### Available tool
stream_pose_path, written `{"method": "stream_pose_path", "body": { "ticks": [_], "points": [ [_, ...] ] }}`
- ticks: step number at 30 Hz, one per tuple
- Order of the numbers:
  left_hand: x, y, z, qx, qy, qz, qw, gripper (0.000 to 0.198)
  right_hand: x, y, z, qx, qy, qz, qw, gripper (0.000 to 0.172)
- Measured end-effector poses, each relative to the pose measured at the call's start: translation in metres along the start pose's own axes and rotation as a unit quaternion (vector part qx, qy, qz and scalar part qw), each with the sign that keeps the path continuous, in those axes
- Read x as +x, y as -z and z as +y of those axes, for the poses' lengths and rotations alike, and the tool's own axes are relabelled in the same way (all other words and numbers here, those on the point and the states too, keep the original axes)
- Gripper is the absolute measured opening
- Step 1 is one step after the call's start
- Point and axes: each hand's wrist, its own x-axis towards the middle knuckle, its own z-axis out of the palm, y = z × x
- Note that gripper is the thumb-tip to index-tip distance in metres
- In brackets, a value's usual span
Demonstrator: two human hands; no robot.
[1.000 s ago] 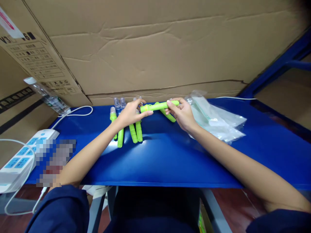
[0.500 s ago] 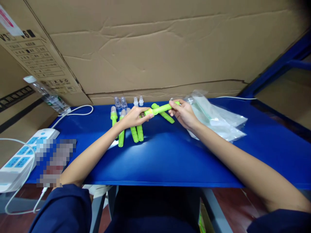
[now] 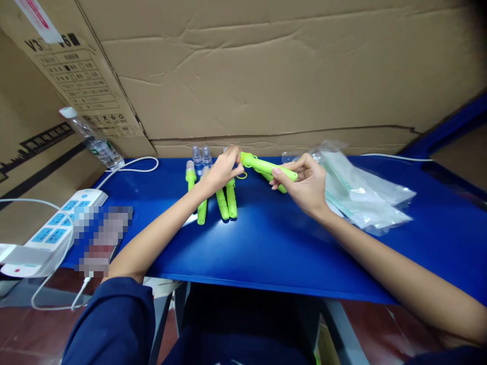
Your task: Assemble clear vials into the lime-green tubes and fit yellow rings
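My right hand point(image 3: 306, 185) grips a lime-green stick-shaped item point(image 3: 268, 167) above the blue table point(image 3: 266, 238). My left hand point(image 3: 222, 171) pinches the far left end of that same green item, fingers closed on its tip. Below and left of my left hand several more green sticks point(image 3: 226, 200) with clear caps lie side by side on the table. A few small clear caps point(image 3: 201, 154) stand behind them near the cardboard wall.
A pile of clear plastic bags point(image 3: 361, 190) lies right of my right hand. A white and blue power strip point(image 3: 49, 230) with cables sits at the left edge, a blurred object beside it. A plastic water bottle point(image 3: 93, 139) leans against cardboard boxes point(image 3: 266, 76) behind the table.
The green item has tilted, its left end now raised at my left fingertips. My left hand shifted from flat under it to a pinch on its end. The view moved slightly left.
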Motion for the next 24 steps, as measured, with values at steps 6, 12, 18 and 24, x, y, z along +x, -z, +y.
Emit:
{"method": "stream_pose_path", "body": {
  "ticks": [6, 12, 18, 24],
  "points": [
    [0.01, -0.008, 0.005, 0.037, 0.012, 0.014, 0.999, 0.013, -0.011, -0.011, 0.0, -0.018, 0.026, 0.044, 0.999, 0.051],
    [0.018, -0.008, -0.003, 0.016, 0.045, 0.038, 0.998, 0.01, -0.01, -0.007, 0.002, -0.052, 0.006, 0.045, 0.998, 0.053],
    [0.009, 0.004, -0.007, -0.025, 0.072, 0.019, 0.997, 0.01, 0.02, 0.018, 0.013, -0.022, -0.043, -0.042, 0.998, 0.058],
    [0.013, 0.001, -0.002, -0.158, 0.044, -0.026, 0.986, 0.012, 0.055, 0.063, 0.041, 0.079, -0.13, -0.083, 0.985, 0.064]
  ]
}}
